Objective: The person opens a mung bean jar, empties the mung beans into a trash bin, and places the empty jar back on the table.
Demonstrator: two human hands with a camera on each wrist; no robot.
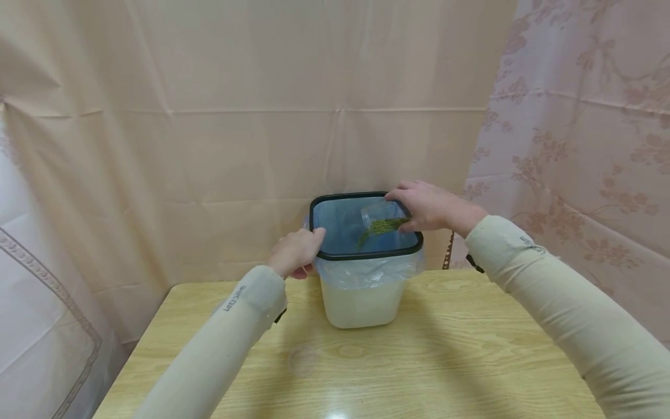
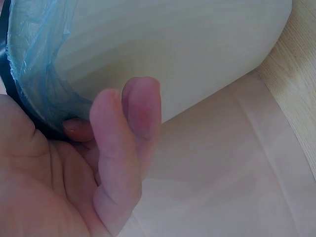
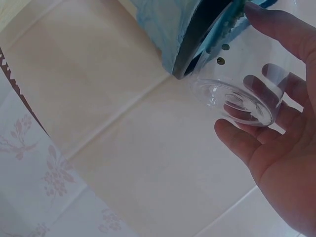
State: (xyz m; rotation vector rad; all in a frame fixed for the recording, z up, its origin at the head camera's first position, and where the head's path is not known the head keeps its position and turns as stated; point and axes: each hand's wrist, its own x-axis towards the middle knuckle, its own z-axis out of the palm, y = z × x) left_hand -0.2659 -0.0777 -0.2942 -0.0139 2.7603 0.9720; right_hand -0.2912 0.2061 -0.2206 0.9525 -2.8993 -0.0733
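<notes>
A cream trash bin [image 1: 361, 305] stands on the table, its blue plastic liner [image 1: 374, 272] folded out under a black rim ring [image 1: 374, 255]. My left hand [image 1: 297, 251] grips the bin's left rim, thumb over the edge; two of its fingers [image 2: 111, 133] stick out beside the outer wall. At the right of the opening, my right hand [image 1: 431, 206] holds a clear cup [image 3: 237, 91] around its sides, tipped with its mouth toward the inside. Small green beans [image 1: 386, 226] slide along the cup and spill into the lined bin. A few beans show near the cup's wall in the right wrist view.
The wooden table [image 1: 471, 355] carries the bin near its back edge. Behind it hangs a beige curtain [image 1: 235, 157], close to the bin. A flower-patterned curtain [image 1: 586, 174] hangs at the right, and a white cloth [image 1: 36, 326] at the left.
</notes>
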